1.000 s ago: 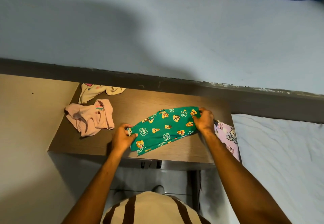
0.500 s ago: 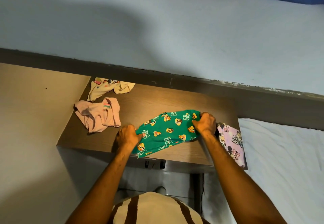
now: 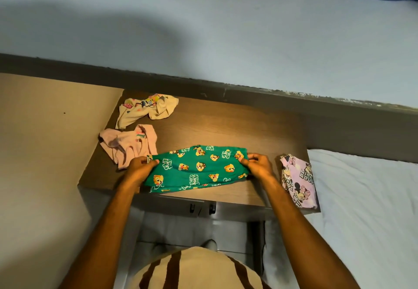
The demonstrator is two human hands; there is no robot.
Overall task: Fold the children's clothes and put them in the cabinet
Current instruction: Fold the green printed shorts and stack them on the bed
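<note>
A green children's garment [image 3: 199,169] with cartoon prints lies stretched across the front of the brown cabinet top [image 3: 226,126]. My left hand [image 3: 141,167] pinches its left end and my right hand [image 3: 257,165] pinches its right end. A crumpled pink garment [image 3: 129,146] sits just left of my left hand. Behind that lies a crumpled cream garment [image 3: 147,110]. A folded lilac cartoon-mouse garment [image 3: 298,182] rests on the cabinet's right edge.
A beige panel [image 3: 45,141] rises to the left of the cabinet. A bed with a white sheet [image 3: 366,209] lies to the right. A pale wall [image 3: 203,28] stands behind. Two dark handles [image 3: 202,208] show on the cabinet front below.
My hands have spread apart and pulled the green garment out flatter and more level. The camera view has shifted, so the cabinet top sits further right in the frame.
</note>
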